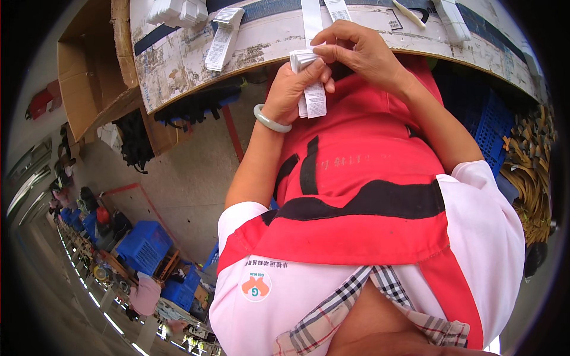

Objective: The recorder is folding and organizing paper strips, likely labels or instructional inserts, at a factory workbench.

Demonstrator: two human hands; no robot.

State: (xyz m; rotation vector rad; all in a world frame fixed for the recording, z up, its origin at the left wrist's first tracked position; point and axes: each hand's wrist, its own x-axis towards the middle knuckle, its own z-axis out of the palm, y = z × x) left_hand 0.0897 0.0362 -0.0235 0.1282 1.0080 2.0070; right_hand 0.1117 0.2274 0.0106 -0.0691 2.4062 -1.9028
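My left hand (286, 94), with a pale bangle on its wrist, grips a folded stack of white printed labels (314, 102) at the table's near edge. Its thumb lies across the stack, and the label ends hang below the fingers. From the right, my right hand (369, 58) meets it, thumb and forefinger pinched at the stack's top edge. There a long white label strip (311, 22) runs away over the table. How much of it the right fingertips hold is partly hidden. Beyond that hand lies another printed strip (337, 10).
The worn white table (178, 71) carries a folded label strip (222, 44), white label bundles (178, 10) at left, another bundle (452, 21) at right and a white pen-like stick (409, 14). A cardboard box (95, 65) stands left. Blue crates (493, 127) and yellow-brown strips (531, 172) are at right.
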